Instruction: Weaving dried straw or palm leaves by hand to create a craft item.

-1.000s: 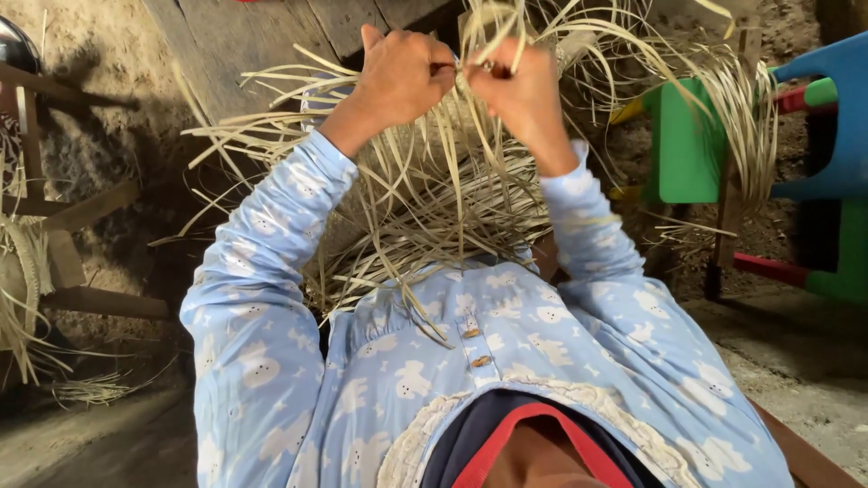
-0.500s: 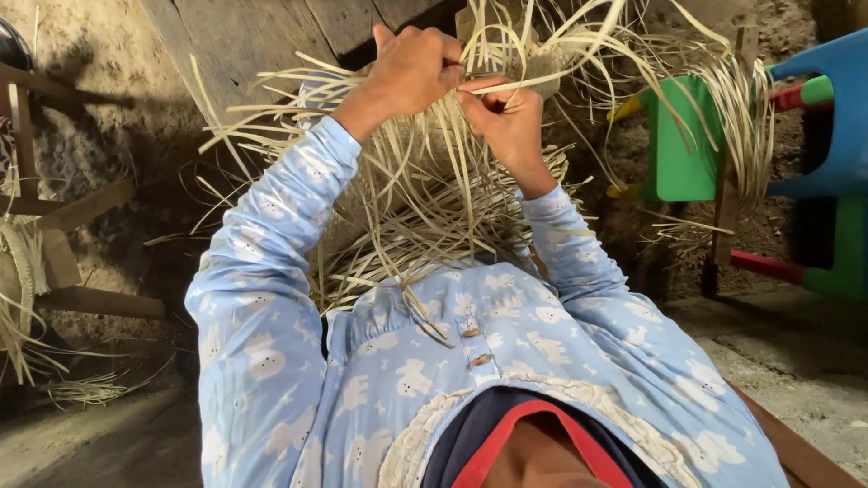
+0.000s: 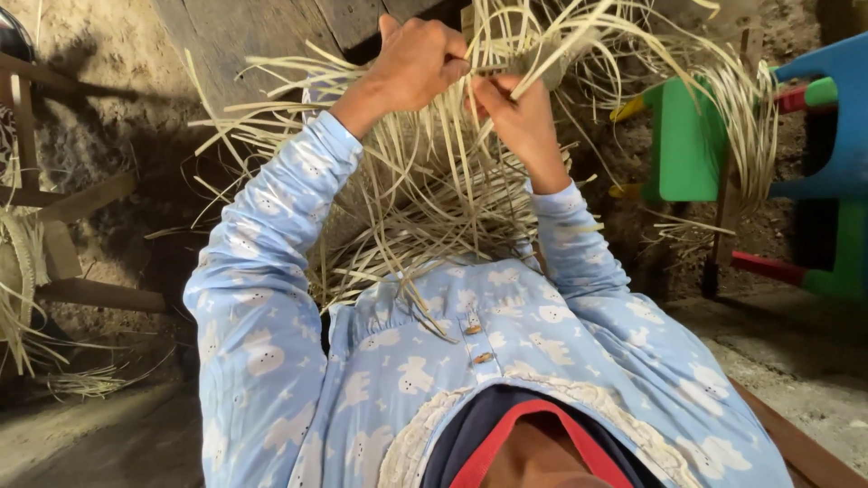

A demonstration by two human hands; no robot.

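Right hand (image 3: 517, 113) rose, pinching flat straw strips (image 3: 434, 190)

Earthen-floored weaving shed, straw strips (image 3: 434, 181) everywhere

Straw strips (image 3: 452, 181) cut off at top edge, fingertips of both hands buried among them, blue chair (image 3: 836, 117) cropped at right edge

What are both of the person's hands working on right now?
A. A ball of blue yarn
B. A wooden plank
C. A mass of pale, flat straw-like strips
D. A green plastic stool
C: the left hand and right hand both close on pale strips spilling toward the lap.
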